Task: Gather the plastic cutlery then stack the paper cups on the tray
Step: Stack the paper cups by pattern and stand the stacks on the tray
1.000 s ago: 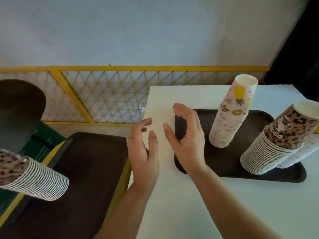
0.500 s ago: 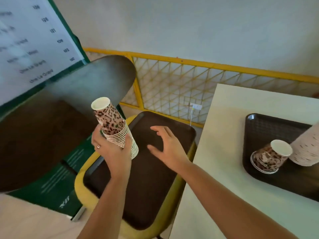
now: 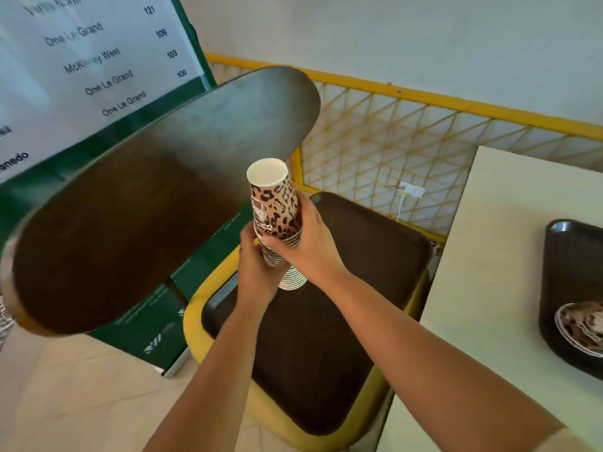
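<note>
Since half a second ago our right hand [image 3: 313,243] has joined our left hand [image 3: 257,265] on the nested stack of leopard-print paper cups [image 3: 275,220], so both now curl round it. We hold it upside down, tilted, above the dark brown plastic tray [image 3: 375,256] on the yellow seat. To do this well, we should keep it squeezed together and carry it to the black tray [image 3: 567,256] on the pale surface [image 3: 489,288], setting it rims-down.
</note>
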`<state>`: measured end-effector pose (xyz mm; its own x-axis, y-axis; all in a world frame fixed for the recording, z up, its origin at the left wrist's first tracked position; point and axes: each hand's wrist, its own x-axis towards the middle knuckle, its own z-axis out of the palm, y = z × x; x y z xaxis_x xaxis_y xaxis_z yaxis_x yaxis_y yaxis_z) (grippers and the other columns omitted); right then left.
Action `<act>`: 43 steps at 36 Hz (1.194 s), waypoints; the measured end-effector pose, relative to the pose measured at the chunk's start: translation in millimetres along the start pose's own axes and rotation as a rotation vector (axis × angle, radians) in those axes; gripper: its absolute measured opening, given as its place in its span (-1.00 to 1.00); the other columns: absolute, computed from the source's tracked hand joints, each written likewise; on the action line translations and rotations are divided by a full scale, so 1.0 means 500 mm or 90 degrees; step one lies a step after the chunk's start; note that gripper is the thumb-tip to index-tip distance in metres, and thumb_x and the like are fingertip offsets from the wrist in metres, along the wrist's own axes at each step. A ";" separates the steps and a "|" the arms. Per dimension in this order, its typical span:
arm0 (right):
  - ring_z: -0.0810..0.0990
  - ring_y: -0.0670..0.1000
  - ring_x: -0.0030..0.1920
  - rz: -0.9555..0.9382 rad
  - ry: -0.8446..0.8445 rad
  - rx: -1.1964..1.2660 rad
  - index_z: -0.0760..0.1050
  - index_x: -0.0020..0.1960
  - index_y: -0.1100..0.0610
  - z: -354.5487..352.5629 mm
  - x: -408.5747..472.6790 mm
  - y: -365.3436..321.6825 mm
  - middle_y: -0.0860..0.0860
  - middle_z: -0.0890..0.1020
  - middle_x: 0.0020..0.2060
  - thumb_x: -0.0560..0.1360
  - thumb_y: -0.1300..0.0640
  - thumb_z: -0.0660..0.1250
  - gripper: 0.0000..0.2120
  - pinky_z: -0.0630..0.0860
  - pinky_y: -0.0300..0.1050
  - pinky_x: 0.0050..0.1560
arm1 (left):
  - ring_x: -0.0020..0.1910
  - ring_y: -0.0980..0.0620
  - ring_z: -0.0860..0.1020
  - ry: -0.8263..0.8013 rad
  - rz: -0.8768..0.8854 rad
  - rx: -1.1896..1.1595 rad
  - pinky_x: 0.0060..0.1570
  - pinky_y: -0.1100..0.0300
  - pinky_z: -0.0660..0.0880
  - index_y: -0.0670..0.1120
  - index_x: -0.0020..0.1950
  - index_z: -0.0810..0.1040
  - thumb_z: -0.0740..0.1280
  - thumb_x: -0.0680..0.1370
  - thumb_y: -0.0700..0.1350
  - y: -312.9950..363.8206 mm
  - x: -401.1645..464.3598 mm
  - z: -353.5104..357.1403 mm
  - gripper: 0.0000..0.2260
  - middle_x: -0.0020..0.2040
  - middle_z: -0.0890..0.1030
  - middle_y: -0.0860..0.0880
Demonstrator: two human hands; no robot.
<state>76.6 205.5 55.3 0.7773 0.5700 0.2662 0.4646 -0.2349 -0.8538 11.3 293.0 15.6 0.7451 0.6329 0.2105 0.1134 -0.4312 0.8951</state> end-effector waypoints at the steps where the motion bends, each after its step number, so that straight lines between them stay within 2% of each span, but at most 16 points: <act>1: 0.37 -0.06 0.32 0.003 0.005 0.007 0.11 0.46 0.09 0.017 0.002 -0.009 0.03 0.36 0.34 0.34 -0.05 0.48 -0.15 0.31 -0.35 0.17 | 0.30 -0.03 0.43 0.005 0.003 0.004 0.21 0.01 0.46 -0.10 0.43 0.19 0.52 0.35 -0.21 -0.006 -0.003 -0.017 -0.25 0.38 0.40 -0.04; 4: 0.44 -0.04 0.25 0.017 0.014 0.029 0.21 0.39 0.11 0.061 0.005 -0.026 0.02 0.44 0.24 0.30 0.00 0.52 -0.22 0.42 -0.28 0.12 | 0.27 0.07 0.42 0.006 -0.001 -0.022 0.17 0.12 0.45 -0.05 0.43 0.18 0.53 0.34 -0.22 -0.031 -0.008 -0.064 -0.23 0.32 0.40 0.06; 8: 0.46 -0.10 0.21 0.031 0.027 0.068 0.25 0.37 0.11 0.110 0.003 -0.035 0.00 0.47 0.23 0.28 0.02 0.53 -0.24 0.36 -0.46 0.01 | 0.26 0.16 0.38 -0.018 -0.053 -0.042 0.17 0.21 0.38 0.02 0.43 0.17 0.55 0.31 -0.22 -0.082 -0.004 -0.109 -0.18 0.28 0.36 0.16; 10: 0.45 -0.16 0.17 0.045 0.033 0.091 0.26 0.35 0.10 0.132 -0.004 -0.034 -0.02 0.48 0.22 0.27 0.04 0.53 -0.25 0.32 -0.57 -0.06 | 0.30 0.11 0.39 -0.036 -0.113 -0.077 0.23 0.14 0.39 0.09 0.41 0.18 0.58 0.27 -0.22 -0.114 -0.006 -0.125 -0.15 0.30 0.38 0.14; 12: 0.42 -0.23 0.13 0.060 0.021 0.117 0.26 0.35 0.07 0.165 -0.010 -0.035 -0.05 0.48 0.22 0.27 0.06 0.53 -0.26 0.33 -0.61 -0.08 | 0.32 0.08 0.41 -0.032 -0.161 -0.099 0.31 0.01 0.40 0.15 0.38 0.21 0.61 0.22 -0.17 -0.157 -0.013 -0.146 -0.13 0.34 0.41 0.09; 15: 0.43 -0.22 0.15 0.067 -0.003 0.145 0.27 0.35 0.06 0.187 -0.020 -0.035 -0.06 0.49 0.22 0.25 0.06 0.54 -0.25 0.36 -0.51 0.01 | 0.29 0.07 0.45 -0.011 -0.191 -0.096 0.28 -0.10 0.43 0.36 0.23 0.30 0.61 0.09 0.01 -0.201 -0.024 -0.165 -0.17 0.30 0.48 0.06; 17: 0.46 -0.20 0.17 0.067 -0.031 0.150 0.28 0.33 0.04 0.201 -0.021 -0.039 -0.06 0.50 0.21 0.25 0.06 0.55 -0.26 0.41 -0.43 0.05 | 0.25 0.05 0.49 0.010 -0.207 -0.091 0.23 -0.11 0.47 0.41 0.15 0.33 0.62 0.03 0.03 -0.220 -0.021 -0.178 -0.20 0.25 0.52 0.07; 21: 0.48 -0.18 0.19 0.083 -0.068 0.150 0.29 0.32 0.01 0.214 -0.027 -0.040 -0.08 0.51 0.20 0.25 0.06 0.55 -0.28 0.48 -0.27 0.13 | 0.17 0.11 0.53 -0.008 -0.213 -0.045 0.14 0.02 0.53 0.35 0.12 0.34 0.64 0.03 0.00 -0.236 -0.033 -0.197 -0.22 0.17 0.56 0.10; 25: 0.49 -0.19 0.19 0.102 -0.107 0.165 0.29 0.31 -0.02 0.189 -0.055 -0.041 -0.13 0.52 0.19 0.26 0.06 0.54 -0.30 0.49 -0.22 0.16 | 0.09 0.18 0.53 -0.049 -0.210 -0.036 -0.06 0.29 0.53 0.22 0.08 0.33 0.64 0.14 -0.19 -0.233 -0.072 -0.204 -0.28 0.07 0.55 0.13; 27: 0.49 -0.21 0.20 0.113 -0.129 0.170 0.28 0.31 -0.04 0.175 -0.071 -0.044 -0.17 0.52 0.18 0.27 0.06 0.54 -0.30 0.49 -0.20 0.18 | 0.07 0.18 0.54 -0.077 -0.201 -0.029 -0.16 0.38 0.54 0.20 0.07 0.32 0.63 0.16 -0.20 -0.225 -0.091 -0.210 -0.31 0.06 0.55 0.10; 29: 0.50 -0.20 0.20 0.124 -0.137 0.168 0.27 0.33 -0.05 0.161 -0.084 -0.046 -0.19 0.52 0.19 0.27 0.03 0.53 -0.28 0.49 -0.18 0.20 | 0.07 0.22 0.54 -0.114 -0.198 -0.029 -0.16 0.42 0.53 0.19 0.11 0.30 0.63 0.17 -0.20 -0.214 -0.108 -0.211 -0.29 0.07 0.54 0.10; 33: 0.52 -0.23 0.15 0.136 -0.138 0.156 0.30 0.28 -0.09 0.130 -0.092 -0.043 -0.21 0.55 0.15 0.28 0.02 0.52 -0.34 0.50 -0.19 0.17 | 0.09 0.26 0.54 -0.159 -0.192 -0.067 -0.10 0.41 0.53 0.24 0.22 0.29 0.63 0.15 -0.21 -0.191 -0.131 -0.183 -0.19 0.11 0.55 0.14; 37: 0.52 -0.27 0.11 0.142 -0.135 0.116 0.27 0.14 -0.27 0.105 -0.090 -0.030 -0.26 0.54 0.09 0.26 -0.01 0.51 -0.42 0.51 -0.25 0.09 | 0.10 0.16 0.58 -0.183 -0.242 -0.137 0.05 0.16 0.57 0.14 0.26 0.39 0.61 0.04 -0.04 -0.183 -0.148 -0.138 -0.17 0.12 0.61 0.08; 40: 0.51 -0.22 0.12 0.157 -0.167 0.098 0.26 0.19 -0.18 0.093 -0.088 -0.020 -0.21 0.52 0.13 0.29 -0.03 0.50 -0.41 0.49 -0.22 0.12 | 0.13 0.11 0.59 -0.199 -0.265 -0.165 0.13 0.04 0.56 0.03 0.33 0.39 0.62 0.02 -0.08 -0.184 -0.157 -0.119 -0.10 0.15 0.62 0.04; 43: 0.45 -0.34 0.06 0.158 -0.184 0.084 0.22 0.26 -0.16 0.076 -0.083 -0.025 -0.23 0.48 0.15 0.30 -0.07 0.49 -0.36 0.39 -0.40 0.01 | 0.14 0.10 0.58 -0.199 -0.282 -0.170 0.12 0.08 0.55 0.06 0.30 0.42 0.63 0.03 -0.10 -0.177 -0.159 -0.114 -0.13 0.15 0.62 0.06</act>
<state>22.4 214.8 37.6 0.6985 0.7116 -0.0757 0.2057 -0.3011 -0.9311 -95.2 317.4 -57.8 0.8268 0.4793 -0.2944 0.3182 0.0329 0.9474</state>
